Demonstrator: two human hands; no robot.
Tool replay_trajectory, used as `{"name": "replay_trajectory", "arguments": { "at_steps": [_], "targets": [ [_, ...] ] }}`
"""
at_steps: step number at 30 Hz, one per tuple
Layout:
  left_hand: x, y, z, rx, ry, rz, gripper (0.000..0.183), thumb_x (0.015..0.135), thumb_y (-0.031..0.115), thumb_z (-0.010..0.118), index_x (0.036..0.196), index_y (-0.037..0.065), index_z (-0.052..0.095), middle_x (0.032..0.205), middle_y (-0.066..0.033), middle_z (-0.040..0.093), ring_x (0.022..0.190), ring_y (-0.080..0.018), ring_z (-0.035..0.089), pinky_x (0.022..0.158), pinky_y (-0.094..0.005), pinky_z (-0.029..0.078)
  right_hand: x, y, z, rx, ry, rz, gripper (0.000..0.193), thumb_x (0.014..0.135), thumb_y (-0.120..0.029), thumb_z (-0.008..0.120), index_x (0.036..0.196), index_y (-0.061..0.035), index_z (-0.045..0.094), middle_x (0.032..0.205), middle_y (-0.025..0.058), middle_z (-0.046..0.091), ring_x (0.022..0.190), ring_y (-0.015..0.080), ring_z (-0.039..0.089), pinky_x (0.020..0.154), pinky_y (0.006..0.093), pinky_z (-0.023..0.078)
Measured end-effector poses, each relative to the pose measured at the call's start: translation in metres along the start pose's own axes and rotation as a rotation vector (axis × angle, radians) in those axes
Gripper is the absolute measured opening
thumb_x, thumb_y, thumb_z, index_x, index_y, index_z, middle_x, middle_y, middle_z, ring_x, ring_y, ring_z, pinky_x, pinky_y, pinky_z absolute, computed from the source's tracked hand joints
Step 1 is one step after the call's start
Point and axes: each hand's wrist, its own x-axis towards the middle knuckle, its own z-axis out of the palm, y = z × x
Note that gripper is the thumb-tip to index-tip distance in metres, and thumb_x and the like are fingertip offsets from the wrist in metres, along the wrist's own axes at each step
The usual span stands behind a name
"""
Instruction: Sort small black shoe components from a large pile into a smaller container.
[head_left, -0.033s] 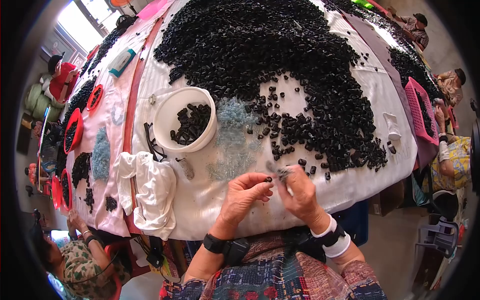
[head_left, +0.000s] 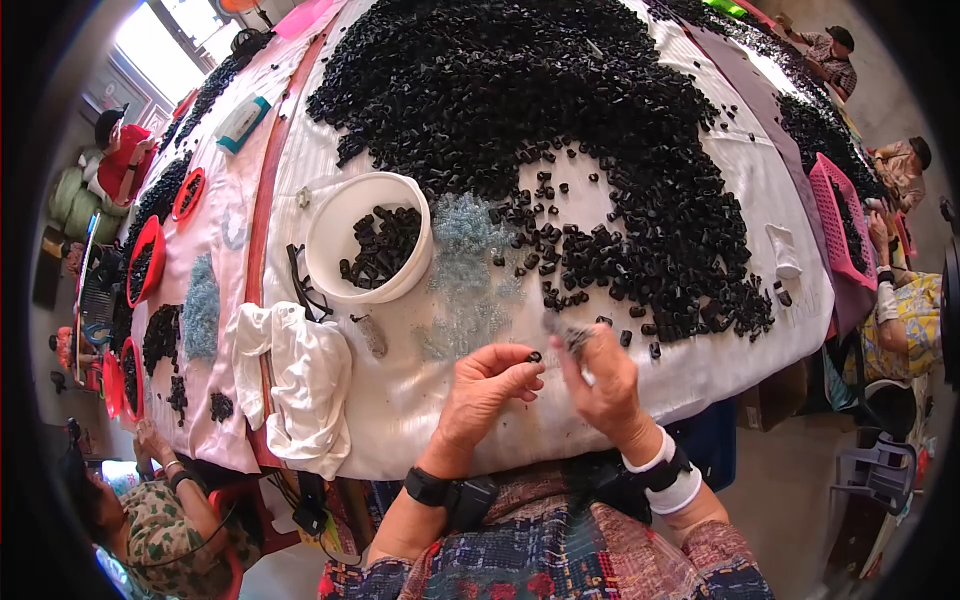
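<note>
Between thumb and forefinger, my left hand (head_left: 487,392) pinches a small black plastic part (head_left: 535,357). My right hand (head_left: 605,385) is closed around a grey object (head_left: 570,335), smeared by motion, so its kind is unclear. It is just to the right of the black part, apart from it. Beyond my hands lies a pile of small clear bluish pieces (head_left: 465,240). A white bucket (head_left: 420,245) left of it holds several black parts (head_left: 385,240). A large heap of similar black parts (head_left: 500,90) covers the far table.
A crumpled white cloth (head_left: 310,385) lies at the table's left front edge. Nearby are a black strap (head_left: 303,285) and a small grey object (head_left: 370,335). A red bowl (head_left: 147,260), a pink basket (head_left: 840,215) and other people (head_left: 185,510) are around the tables.
My right hand and the grey object in it have shifted very slightly. My left hand has edged a little left, still pinching the black part.
</note>
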Motion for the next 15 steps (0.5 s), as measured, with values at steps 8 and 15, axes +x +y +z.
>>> {"name": "replay_trajectory", "arguments": {
  "at_steps": [8, 15],
  "targets": [
    [-0.003, -0.002, -0.008, -0.223, -0.003, -0.003, 0.013, 0.084, -0.001, 0.059, 0.096, 0.003, 0.060, 0.087, -0.0125, 0.066, 0.073, -0.0176, 0.065, 0.065, -0.0297, 0.055, -0.008, 0.021, -0.018, -0.165, 0.072, 0.107, 0.019, 0.073, 0.012, 0.061, 0.089, 0.0023, 0.057, 0.077, 0.0144, 0.056, 0.067, 0.0303, 0.053, 0.058, 0.0362, 0.044],
    [-0.004, -0.004, -0.010, -0.196, -0.001, -0.017, 0.014, 0.083, -0.002, 0.059, 0.095, 0.004, 0.060, 0.087, -0.0122, 0.066, 0.072, -0.0177, 0.065, 0.065, -0.0292, 0.055, -0.011, 0.024, -0.018, -0.427, -0.012, 0.047, 0.025, 0.066, 0.008, 0.063, 0.089, 0.0007, 0.057, 0.079, 0.0127, 0.055, 0.076, 0.0305, 0.055, 0.068, 0.0390, 0.044]
  ]
}}
